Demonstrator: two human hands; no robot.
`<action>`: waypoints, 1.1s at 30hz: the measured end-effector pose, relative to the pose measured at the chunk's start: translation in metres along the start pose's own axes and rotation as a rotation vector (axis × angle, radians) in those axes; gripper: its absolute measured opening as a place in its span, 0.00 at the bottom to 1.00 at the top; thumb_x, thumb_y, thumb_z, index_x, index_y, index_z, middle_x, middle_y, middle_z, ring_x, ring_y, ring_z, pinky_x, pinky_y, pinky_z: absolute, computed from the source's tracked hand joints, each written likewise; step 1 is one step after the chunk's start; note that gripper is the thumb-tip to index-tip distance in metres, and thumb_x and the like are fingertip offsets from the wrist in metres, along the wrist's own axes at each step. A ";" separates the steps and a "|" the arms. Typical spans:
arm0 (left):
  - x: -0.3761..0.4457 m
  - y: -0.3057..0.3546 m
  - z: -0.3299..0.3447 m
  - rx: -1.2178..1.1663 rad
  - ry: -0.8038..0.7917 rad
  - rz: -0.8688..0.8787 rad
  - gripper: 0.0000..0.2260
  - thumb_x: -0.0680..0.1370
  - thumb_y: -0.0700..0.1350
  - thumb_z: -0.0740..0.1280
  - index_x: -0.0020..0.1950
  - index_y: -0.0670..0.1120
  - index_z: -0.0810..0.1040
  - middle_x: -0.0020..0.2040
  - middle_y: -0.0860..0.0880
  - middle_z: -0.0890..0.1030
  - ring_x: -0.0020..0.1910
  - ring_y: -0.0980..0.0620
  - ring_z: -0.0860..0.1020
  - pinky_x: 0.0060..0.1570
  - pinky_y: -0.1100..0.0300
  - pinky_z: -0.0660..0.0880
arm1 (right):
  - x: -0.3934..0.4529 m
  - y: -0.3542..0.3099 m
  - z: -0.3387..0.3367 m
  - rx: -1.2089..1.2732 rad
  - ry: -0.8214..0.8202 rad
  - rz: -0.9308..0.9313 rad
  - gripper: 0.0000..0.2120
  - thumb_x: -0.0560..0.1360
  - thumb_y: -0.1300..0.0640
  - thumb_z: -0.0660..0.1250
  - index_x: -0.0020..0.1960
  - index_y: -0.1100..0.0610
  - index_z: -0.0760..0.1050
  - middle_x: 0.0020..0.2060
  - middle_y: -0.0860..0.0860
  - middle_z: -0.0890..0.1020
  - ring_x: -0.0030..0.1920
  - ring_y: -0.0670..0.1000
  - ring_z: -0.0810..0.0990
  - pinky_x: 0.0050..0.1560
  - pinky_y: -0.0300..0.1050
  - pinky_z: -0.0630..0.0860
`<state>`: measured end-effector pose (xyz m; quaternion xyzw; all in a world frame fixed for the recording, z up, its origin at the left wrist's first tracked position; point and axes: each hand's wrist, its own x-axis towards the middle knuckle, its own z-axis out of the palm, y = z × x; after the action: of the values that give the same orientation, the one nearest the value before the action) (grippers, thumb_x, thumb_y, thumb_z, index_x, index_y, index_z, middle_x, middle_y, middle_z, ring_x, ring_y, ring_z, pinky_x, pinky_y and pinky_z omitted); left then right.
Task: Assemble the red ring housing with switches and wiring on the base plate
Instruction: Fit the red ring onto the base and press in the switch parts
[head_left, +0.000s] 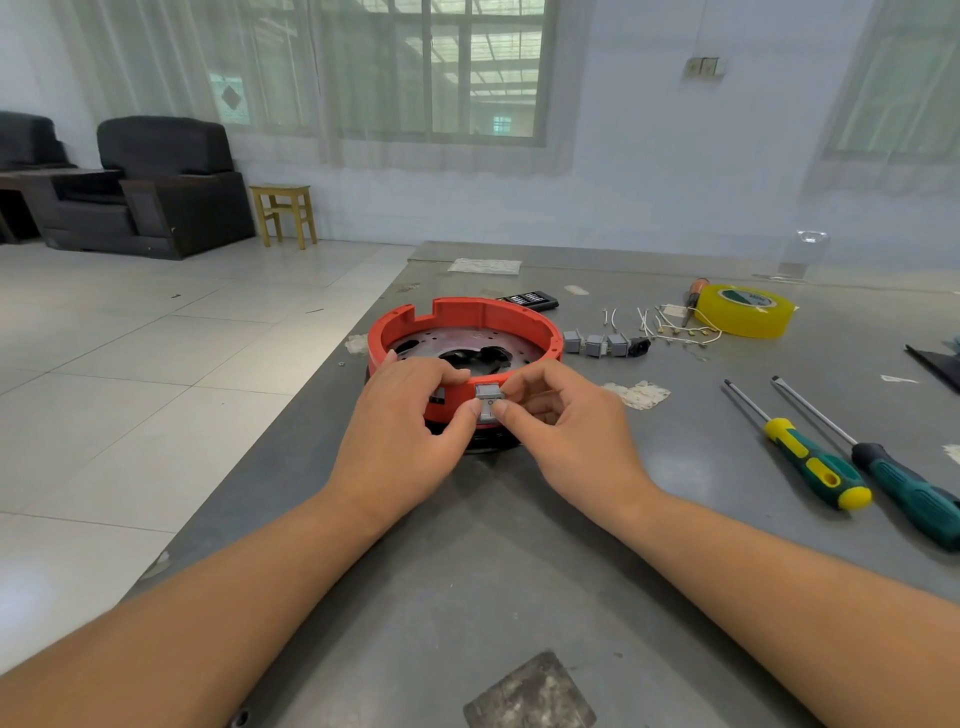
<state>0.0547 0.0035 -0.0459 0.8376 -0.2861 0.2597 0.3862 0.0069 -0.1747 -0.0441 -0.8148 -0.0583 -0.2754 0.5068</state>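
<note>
The red ring housing (467, 317) sits on a perforated metal base plate (452, 345) on the grey table. A grey rocker switch (489, 400) is at the near wall of the ring. My left hand (405, 421) rests over the ring's near rim, its thumb against the switch. My right hand (566, 421) pinches the switch from the right with thumb and forefinger. Three more grey switches (595, 344) and a black socket (639, 345) lie to the right of the ring. Short white wires (670, 325) with brass terminals lie behind them.
A yellow tape roll (745, 310) and an orange-handled tool (693, 299) lie at the back right. Two green-handled screwdrivers (815, 462) (904, 483) lie at the right. A black bit case (530, 300) sits behind the ring. The table's left edge (291, 421) drops to a tiled floor.
</note>
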 end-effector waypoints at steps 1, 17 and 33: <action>0.000 0.000 0.000 -0.003 0.000 -0.002 0.13 0.77 0.53 0.68 0.57 0.47 0.82 0.53 0.53 0.83 0.56 0.51 0.80 0.75 0.71 0.49 | 0.001 0.000 0.000 -0.006 0.003 -0.003 0.08 0.75 0.59 0.76 0.46 0.47 0.80 0.42 0.46 0.84 0.42 0.48 0.84 0.47 0.49 0.82; 0.003 -0.001 -0.001 0.017 -0.040 -0.010 0.13 0.77 0.53 0.66 0.55 0.47 0.81 0.52 0.52 0.83 0.55 0.49 0.79 0.67 0.80 0.50 | 0.020 0.020 -0.020 -0.639 -0.104 -0.315 0.17 0.77 0.43 0.64 0.66 0.41 0.75 0.61 0.35 0.77 0.68 0.48 0.66 0.66 0.54 0.64; 0.007 -0.011 -0.005 0.184 -0.055 0.055 0.14 0.78 0.54 0.72 0.60 0.48 0.80 0.51 0.57 0.75 0.60 0.51 0.74 0.62 0.52 0.71 | 0.029 0.025 -0.019 -0.631 -0.105 -0.359 0.17 0.75 0.44 0.67 0.61 0.50 0.79 0.56 0.44 0.80 0.63 0.47 0.74 0.67 0.49 0.68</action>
<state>0.0664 0.0111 -0.0442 0.8681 -0.2944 0.2724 0.2923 0.0331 -0.2083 -0.0423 -0.9209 -0.1382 -0.3222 0.1704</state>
